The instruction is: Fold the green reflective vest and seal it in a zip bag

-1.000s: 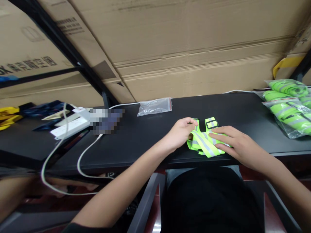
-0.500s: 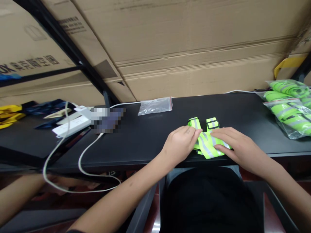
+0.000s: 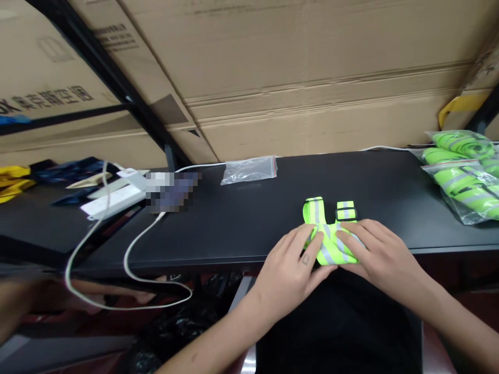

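Note:
A neon-yellow reflective strap bundle [image 3: 329,244] with silver stripes lies folded at the front edge of the black table. Two loops stick out at its far side, the right one carrying a black slide buckle [image 3: 346,214]. My left hand [image 3: 290,265] grips the bundle's left side, fingers on top and thumb at the near edge. From the right, my right hand [image 3: 376,249] holds it too, with fingertips pressed on the folded straps and the thumb hidden underneath.
A clear zip bag [image 3: 249,170] lies near the cardboard wall [image 3: 312,124]. Bagged reflective straps [image 3: 465,182] are piled at the right. A white power strip [image 3: 113,201], a pixelated object and a white cable [image 3: 130,249] occupy the left, beside yellow and navy fabric pieces.
Both hands and the strap bundle have come slightly nearer to me. My left hand has moved from pinching the left loop to holding the bundle's near left side.

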The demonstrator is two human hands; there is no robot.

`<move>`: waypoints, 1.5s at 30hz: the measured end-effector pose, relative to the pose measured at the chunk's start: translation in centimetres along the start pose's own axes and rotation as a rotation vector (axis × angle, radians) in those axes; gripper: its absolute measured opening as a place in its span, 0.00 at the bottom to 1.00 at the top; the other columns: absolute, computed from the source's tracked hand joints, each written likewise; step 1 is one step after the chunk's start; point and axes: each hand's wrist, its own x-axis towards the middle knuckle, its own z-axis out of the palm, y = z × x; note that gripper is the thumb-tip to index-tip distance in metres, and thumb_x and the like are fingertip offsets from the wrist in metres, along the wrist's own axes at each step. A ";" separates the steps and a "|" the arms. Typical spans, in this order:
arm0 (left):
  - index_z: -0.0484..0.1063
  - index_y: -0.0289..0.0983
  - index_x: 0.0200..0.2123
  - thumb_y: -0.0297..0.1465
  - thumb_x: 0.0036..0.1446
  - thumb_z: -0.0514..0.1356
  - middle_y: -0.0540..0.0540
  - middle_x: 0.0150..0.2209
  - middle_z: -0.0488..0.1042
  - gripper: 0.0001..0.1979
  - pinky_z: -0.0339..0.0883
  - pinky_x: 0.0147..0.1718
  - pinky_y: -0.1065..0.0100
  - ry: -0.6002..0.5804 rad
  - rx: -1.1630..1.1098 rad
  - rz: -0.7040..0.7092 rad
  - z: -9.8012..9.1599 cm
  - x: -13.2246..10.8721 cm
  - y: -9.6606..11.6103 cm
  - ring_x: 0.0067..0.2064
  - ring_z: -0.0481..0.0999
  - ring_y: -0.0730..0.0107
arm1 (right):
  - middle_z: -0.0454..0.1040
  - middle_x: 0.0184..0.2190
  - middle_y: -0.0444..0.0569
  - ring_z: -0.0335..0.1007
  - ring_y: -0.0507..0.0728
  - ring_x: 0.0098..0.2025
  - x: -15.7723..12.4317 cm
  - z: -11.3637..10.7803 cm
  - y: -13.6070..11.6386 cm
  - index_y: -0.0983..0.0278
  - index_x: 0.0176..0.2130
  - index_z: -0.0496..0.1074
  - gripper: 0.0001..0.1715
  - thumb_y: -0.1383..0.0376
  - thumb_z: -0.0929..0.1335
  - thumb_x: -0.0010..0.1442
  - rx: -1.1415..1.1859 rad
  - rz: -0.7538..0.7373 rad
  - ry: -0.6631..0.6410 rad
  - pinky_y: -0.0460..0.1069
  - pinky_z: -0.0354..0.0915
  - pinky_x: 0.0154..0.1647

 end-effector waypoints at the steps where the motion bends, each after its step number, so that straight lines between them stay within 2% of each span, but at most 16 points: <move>1: 0.66 0.32 0.53 0.38 0.66 0.59 0.32 0.49 0.75 0.18 0.74 0.47 0.54 -0.026 -0.016 -0.002 -0.4 0.5 -0.2 0.49 0.77 0.51 | 0.78 0.42 0.60 0.72 0.63 0.39 0.3 -0.1 0.2 0.70 0.44 0.75 0.19 0.57 0.65 0.68 0.019 -0.011 0.004 0.57 0.69 0.40; 5: 0.69 0.36 0.45 0.42 0.69 0.53 0.41 0.41 0.76 0.16 0.71 0.43 0.57 -0.205 -0.179 -0.173 -1.2 3.5 -1.7 0.42 0.76 0.57 | 0.76 0.31 0.53 0.69 0.59 0.35 3.0 -0.7 3.1 0.65 0.36 0.76 0.26 0.49 0.61 0.69 0.191 0.053 -0.069 0.53 0.66 0.35; 10: 0.66 0.38 0.34 0.43 0.70 0.47 0.47 0.32 0.67 0.18 0.65 0.45 0.58 -0.279 -0.273 -0.428 0.8 6.7 -4.2 0.41 0.67 0.59 | 0.72 0.28 0.51 0.66 0.59 0.34 7.6 0.7 8.0 0.62 0.25 0.70 0.34 0.40 0.59 0.66 0.310 0.114 -0.370 0.53 0.63 0.34; 13: 0.67 0.37 0.32 0.43 0.70 0.46 0.42 0.39 0.66 0.20 0.61 0.49 0.52 -0.268 -0.211 -0.507 2.3 7.3 -5.4 0.44 0.63 0.56 | 0.72 0.27 0.52 0.67 0.61 0.35 9.2 2.4 9.7 0.62 0.26 0.71 0.35 0.37 0.60 0.63 0.309 0.114 -0.450 0.54 0.64 0.35; 15: 0.69 0.36 0.39 0.43 0.69 0.46 0.39 0.46 0.66 0.19 0.60 0.50 0.51 -0.289 -0.207 -0.540 3.0 7.4 -6.0 0.47 0.62 0.53 | 0.75 0.33 0.54 0.69 0.63 0.39 9.4 3.3 10.2 0.64 0.35 0.75 0.34 0.38 0.61 0.62 0.325 0.126 -0.421 0.56 0.66 0.39; 19: 0.63 0.40 0.55 0.40 0.69 0.44 0.40 0.48 0.70 0.19 0.58 0.51 0.47 -0.383 -0.299 -0.565 3.8 8.1 -7.0 0.50 0.64 0.49 | 0.76 0.49 0.58 0.70 0.67 0.49 9.1 3.7 9.4 0.66 0.58 0.68 0.36 0.44 0.64 0.64 0.288 0.140 -0.291 0.60 0.67 0.48; 23: 0.69 0.38 0.46 0.39 0.68 0.44 0.38 0.45 0.70 0.17 0.58 0.50 0.45 -0.395 -0.259 -0.604 4.6 8.5 -7.3 0.49 0.67 0.45 | 0.70 0.61 0.61 0.70 0.67 0.56 8.1 3.3 6.4 0.68 0.66 0.59 0.30 0.56 0.53 0.73 0.222 0.071 -0.295 0.62 0.66 0.52; 28: 0.69 0.37 0.43 0.36 0.66 0.50 0.38 0.45 0.70 0.11 0.62 0.50 0.46 -0.215 -0.397 -0.696 5.7 8.1 -7.3 0.48 0.70 0.49 | 0.59 0.68 0.66 0.64 0.76 0.60 6.9 3.2 3.6 0.69 0.72 0.45 0.47 0.43 0.56 0.69 0.075 0.031 -0.298 0.68 0.65 0.52; 31: 0.65 0.37 0.48 0.29 0.66 0.47 0.39 0.43 0.72 0.12 0.69 0.46 0.55 -0.111 -0.483 -0.729 5.4 8.0 -9.0 0.45 0.74 0.59 | 0.64 0.65 0.61 0.71 0.72 0.53 6.5 2.7 3.4 0.59 0.72 0.47 0.39 0.46 0.55 0.70 0.048 0.025 -0.328 0.64 0.68 0.44; 34: 0.64 0.35 0.50 0.29 0.65 0.49 0.37 0.47 0.72 0.13 0.69 0.49 0.56 -0.099 -0.456 -0.678 3.5 8.0 -12.8 0.48 0.75 0.59 | 0.66 0.63 0.57 0.72 0.70 0.51 5.5 1.6 3.3 0.51 0.68 0.57 0.31 0.47 0.55 0.71 0.073 0.010 -0.347 0.63 0.67 0.43; 35: 0.66 0.36 0.51 0.31 0.63 0.55 0.37 0.52 0.71 0.14 0.65 0.55 0.54 -0.118 -0.416 -0.617 2.6 8.0 -14.3 0.54 0.72 0.56 | 0.66 0.63 0.57 0.71 0.70 0.51 5.0 1.2 3.2 0.50 0.66 0.60 0.31 0.46 0.56 0.70 0.097 0.001 -0.348 0.63 0.67 0.44; 37: 0.65 0.36 0.58 0.41 0.57 0.63 0.34 0.63 0.61 0.28 0.50 0.65 0.46 -0.239 -0.042 -0.398 1.1 7.9 -17.7 0.66 0.58 0.44 | 0.66 0.62 0.58 0.70 0.71 0.53 4.0 0.5 2.9 0.52 0.65 0.62 0.36 0.40 0.59 0.66 0.132 -0.011 -0.336 0.64 0.66 0.45; 39: 0.56 0.36 0.67 0.50 0.54 0.64 0.32 0.70 0.52 0.43 0.36 0.66 0.40 -0.384 0.201 -0.386 0.2 7.8 -20.6 0.72 0.43 0.35 | 0.66 0.62 0.59 0.69 0.73 0.53 3.0 0.1 2.5 0.53 0.64 0.63 0.42 0.36 0.63 0.60 0.126 -0.014 -0.313 0.65 0.65 0.45; 40: 0.53 0.36 0.68 0.54 0.55 0.61 0.32 0.70 0.52 0.45 0.34 0.66 0.38 -0.471 0.241 -0.426 0.0 7.8 -21.7 0.72 0.43 0.34 | 0.67 0.61 0.60 0.69 0.73 0.52 2.6 0.0 2.4 0.54 0.63 0.64 0.42 0.36 0.66 0.58 0.116 -0.014 -0.304 0.65 0.65 0.45; 42: 0.54 0.35 0.68 0.57 0.59 0.54 0.32 0.67 0.60 0.43 0.43 0.64 0.39 -0.605 0.239 -0.478 0.0 7.5 -22.9 0.69 0.54 0.36 | 0.68 0.59 0.59 0.69 0.71 0.51 2.0 -0.1 2.0 0.54 0.61 0.65 0.37 0.41 0.68 0.59 0.096 -0.014 -0.291 0.63 0.65 0.45; 45: 0.60 0.34 0.66 0.58 0.61 0.49 0.32 0.62 0.68 0.41 0.57 0.59 0.48 -0.686 0.205 -0.445 -0.4 6.9 -21.5 0.61 0.67 0.40 | 0.70 0.57 0.57 0.70 0.69 0.48 1.6 -0.3 1.6 0.53 0.59 0.66 0.29 0.48 0.68 0.62 0.084 -0.019 -0.267 0.61 0.63 0.42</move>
